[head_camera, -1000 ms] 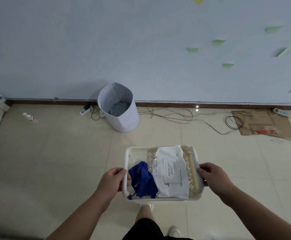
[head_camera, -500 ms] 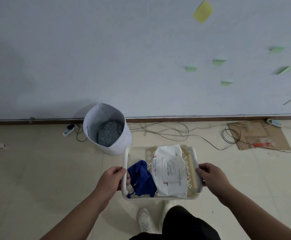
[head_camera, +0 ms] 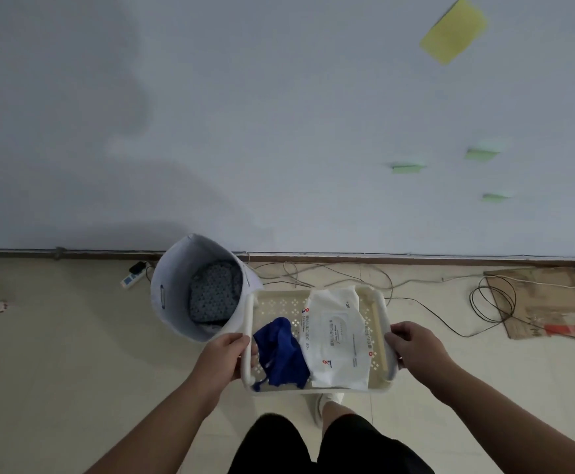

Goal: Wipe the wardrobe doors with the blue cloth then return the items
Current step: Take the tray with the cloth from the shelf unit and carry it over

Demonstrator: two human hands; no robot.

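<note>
Person's standing there carrying a white basket (head_camera: pixel 279 304) out front, no wardrobe in sight. Starting left: the round white bin (head_camera: pixel 176 289) sits on the floor and in this view overlaps the basket's left corner, so a careless step forward could clip it. The left hand (head_camera: pixel 224 357) is curled round the left handle and looks solid. The blue cloth (head_camera: pixel 282 350) lies loose in the basket's left half, bunched against the pack of wipes (head_camera: pixel 337 336), with one corner trailing at the front edge. Tilt the basket and it'd probably slide out. The right hand (head_camera: pixel 416 350) wraps the right handle the same way. Further right, cables (head_camera: pixel 491 299) loop across the floor by some cardboard (head_camera: pixel 552 302). That's honestly the real trip hazard if they head that way.
</note>
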